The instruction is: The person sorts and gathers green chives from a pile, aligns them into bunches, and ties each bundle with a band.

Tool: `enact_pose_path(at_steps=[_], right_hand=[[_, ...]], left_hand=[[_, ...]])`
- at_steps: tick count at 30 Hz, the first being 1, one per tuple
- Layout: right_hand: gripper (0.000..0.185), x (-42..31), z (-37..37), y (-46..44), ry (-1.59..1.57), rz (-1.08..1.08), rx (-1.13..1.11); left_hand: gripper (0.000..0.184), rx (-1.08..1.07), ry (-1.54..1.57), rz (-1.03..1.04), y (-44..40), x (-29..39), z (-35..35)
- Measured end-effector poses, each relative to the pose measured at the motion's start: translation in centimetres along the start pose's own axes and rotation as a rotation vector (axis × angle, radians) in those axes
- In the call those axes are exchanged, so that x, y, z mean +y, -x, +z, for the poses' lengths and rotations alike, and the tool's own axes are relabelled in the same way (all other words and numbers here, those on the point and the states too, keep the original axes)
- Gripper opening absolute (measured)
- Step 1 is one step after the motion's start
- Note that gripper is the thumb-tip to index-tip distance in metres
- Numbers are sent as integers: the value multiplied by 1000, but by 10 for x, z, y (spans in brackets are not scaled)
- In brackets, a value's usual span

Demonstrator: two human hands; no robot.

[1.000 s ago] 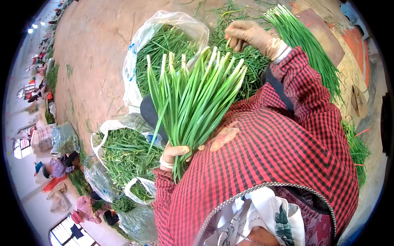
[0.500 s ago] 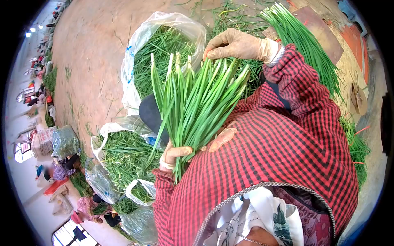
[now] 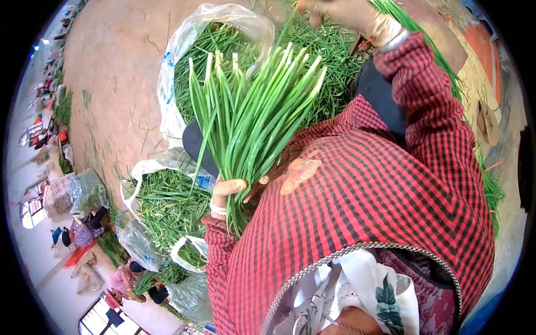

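My left hand [image 3: 228, 191], in a pale glove, is closed round the lower leafy part of a bunch of garlic chives [image 3: 254, 117]. Their pale cut ends fan out upward, away from my body. My gloved right hand [image 3: 349, 15] is up at the top edge of the view, partly cut off and slightly blurred. A thin green chive blade [image 3: 287, 25] hangs at its fingertips, apart from the bunch. Beneath that hand lies a heap of loose green leaves [image 3: 329, 70].
Plastic bags of greens stand ahead [image 3: 167, 92] and to the left [image 3: 129, 195]. A long bundle of chives [image 3: 416, 28] lies at the upper right. People sit working along the far left, one in a checked shirt [image 3: 84, 231]. Bare floor [image 3: 111, 72] stretches ahead.
My right hand has moved from the bunch's cut ends up and right to the top edge, a green blade at its fingertips. The bunch in my left hand sits slightly further left.
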State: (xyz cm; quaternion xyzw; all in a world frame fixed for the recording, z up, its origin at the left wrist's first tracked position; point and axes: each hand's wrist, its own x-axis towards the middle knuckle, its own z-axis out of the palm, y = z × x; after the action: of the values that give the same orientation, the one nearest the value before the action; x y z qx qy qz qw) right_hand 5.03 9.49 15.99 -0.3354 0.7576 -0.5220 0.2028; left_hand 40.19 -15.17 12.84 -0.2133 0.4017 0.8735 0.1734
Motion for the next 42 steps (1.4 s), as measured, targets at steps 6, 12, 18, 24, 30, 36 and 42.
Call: enact_pose_path(at_steps=[6, 12, 18, 24, 30, 36, 42], right_hand=[[30, 44, -49, 5, 319, 229, 284], [99, 32, 87, 37, 30, 168, -459], [67, 0, 145, 33, -439, 274, -418], [21, 7, 95, 19, -536, 364, -167], [48, 55, 22, 7, -491, 201, 26], [76, -6, 55, 5, 103, -41, -367], [42, 15, 117, 0, -434, 26, -617]], left_hand=[[63, -23, 218, 210, 11, -11, -24], [46, -266, 416, 382, -13, -7, -23], [40, -275, 323, 386, -14, -9, -17], [49, -320, 330, 431, -5, -11, -26], [47, -354, 407, 418, 2, -15, -25], [63, 124, 56, 148, 19, -8, -12], [74, -54, -49, 22, 15, 9, 14]])
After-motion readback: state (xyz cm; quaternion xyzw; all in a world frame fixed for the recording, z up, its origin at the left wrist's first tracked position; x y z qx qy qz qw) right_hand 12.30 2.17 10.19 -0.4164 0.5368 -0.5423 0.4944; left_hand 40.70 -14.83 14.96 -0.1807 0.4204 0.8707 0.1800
